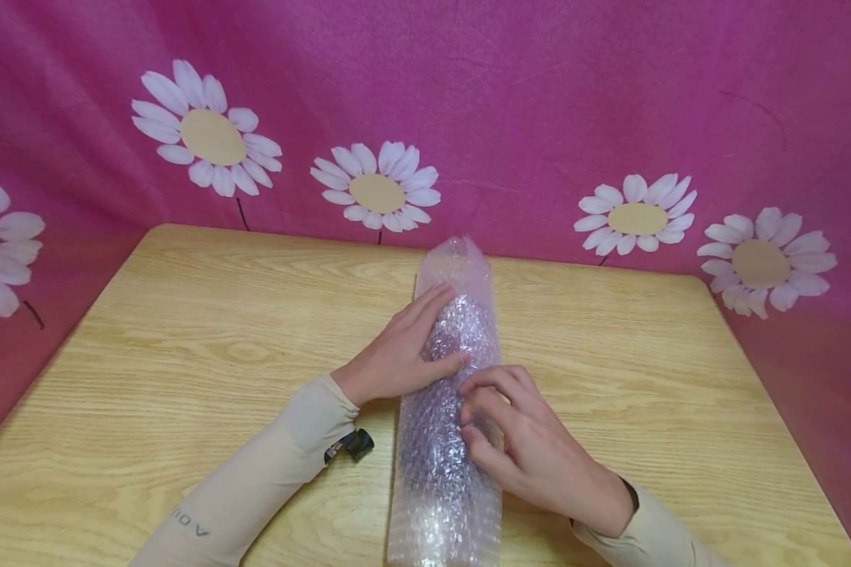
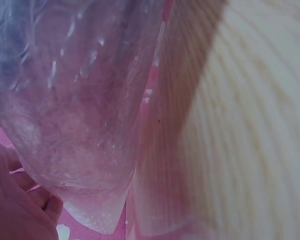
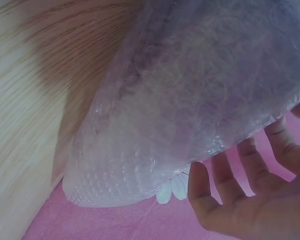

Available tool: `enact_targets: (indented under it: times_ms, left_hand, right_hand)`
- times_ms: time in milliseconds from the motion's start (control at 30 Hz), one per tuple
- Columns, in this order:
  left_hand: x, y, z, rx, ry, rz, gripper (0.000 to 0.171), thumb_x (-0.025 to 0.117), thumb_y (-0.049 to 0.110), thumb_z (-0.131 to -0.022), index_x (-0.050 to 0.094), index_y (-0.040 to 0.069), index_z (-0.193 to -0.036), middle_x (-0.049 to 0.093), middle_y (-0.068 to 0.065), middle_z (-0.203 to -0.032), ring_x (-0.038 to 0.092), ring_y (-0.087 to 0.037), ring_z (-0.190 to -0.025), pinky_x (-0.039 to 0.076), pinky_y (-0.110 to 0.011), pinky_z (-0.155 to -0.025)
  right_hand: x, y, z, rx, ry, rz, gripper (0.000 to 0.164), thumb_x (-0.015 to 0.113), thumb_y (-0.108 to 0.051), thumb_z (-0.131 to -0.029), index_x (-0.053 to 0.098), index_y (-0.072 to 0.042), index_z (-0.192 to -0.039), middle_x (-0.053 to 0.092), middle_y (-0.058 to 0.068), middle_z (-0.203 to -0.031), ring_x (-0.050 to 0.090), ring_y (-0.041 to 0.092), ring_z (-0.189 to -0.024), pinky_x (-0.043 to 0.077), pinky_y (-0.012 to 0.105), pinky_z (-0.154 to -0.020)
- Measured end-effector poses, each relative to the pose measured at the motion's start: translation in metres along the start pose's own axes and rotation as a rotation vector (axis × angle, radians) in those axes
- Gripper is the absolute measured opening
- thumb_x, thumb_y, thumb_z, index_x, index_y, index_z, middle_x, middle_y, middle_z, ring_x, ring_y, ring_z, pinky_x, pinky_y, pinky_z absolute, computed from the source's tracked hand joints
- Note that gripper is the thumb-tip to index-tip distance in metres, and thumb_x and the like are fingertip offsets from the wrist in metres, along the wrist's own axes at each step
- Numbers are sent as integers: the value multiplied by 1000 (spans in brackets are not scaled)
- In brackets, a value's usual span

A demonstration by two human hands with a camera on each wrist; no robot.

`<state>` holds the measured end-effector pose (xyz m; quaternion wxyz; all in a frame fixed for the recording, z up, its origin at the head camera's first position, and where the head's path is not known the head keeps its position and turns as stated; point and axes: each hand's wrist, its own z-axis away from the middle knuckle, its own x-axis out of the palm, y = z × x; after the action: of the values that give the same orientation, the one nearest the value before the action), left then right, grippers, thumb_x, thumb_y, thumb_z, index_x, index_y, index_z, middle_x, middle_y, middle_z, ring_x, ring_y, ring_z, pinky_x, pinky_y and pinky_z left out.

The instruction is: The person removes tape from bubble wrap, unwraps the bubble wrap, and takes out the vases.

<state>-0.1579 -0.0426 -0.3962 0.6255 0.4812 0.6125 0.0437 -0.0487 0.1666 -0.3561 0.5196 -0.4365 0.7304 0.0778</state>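
Observation:
A long bundle of clear bubble wrap (image 1: pixel 448 441) lies lengthwise down the middle of the table, its far end close to the table's back edge. Through the layers a purplish tint shows, but what is inside is hidden. My left hand (image 1: pixel 404 346) rests on the upper half of the bundle, fingers extended along its left side and thumb across the top. Lower down, on the right side, my right hand (image 1: pixel 521 437) touches the wrap with bent fingertips. In the right wrist view, those fingers (image 3: pixel 250 165) are spread apart along the edge of the wrap.
The light wooden table (image 1: pixel 206 331) spreads out on both sides of the bundle. Behind it hangs a pink cloth (image 1: pixel 482 102) printed with large white daisies. A small black device (image 1: pixel 358 445) is strapped at my left wrist.

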Motion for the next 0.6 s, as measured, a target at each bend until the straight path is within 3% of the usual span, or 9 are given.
enact_targets:
  times_ms: [300,600]
  left_hand:
    - [-1,0,0,-7,0,-1,93,64,54,-96,18,16,-167,17,-3,-176,16,-23,-164,21,-53,-133]
    - [0,0,1,-12,-6,0,94,64,55,-96,17,16,-167,16,-4,-176,17,-24,-164,21,-53,-133]
  right_hand:
    - [0,-3,0,-1,-16,-29,14,73,-20,-87,61,-24,-92,64,-4,-124,52,17,-120,49,41,-100]
    - [1,-3,2,-18,-3,-25,17,74,-17,-85,60,-24,-91,63,-4,-123,52,18,-120,49,40,-100]
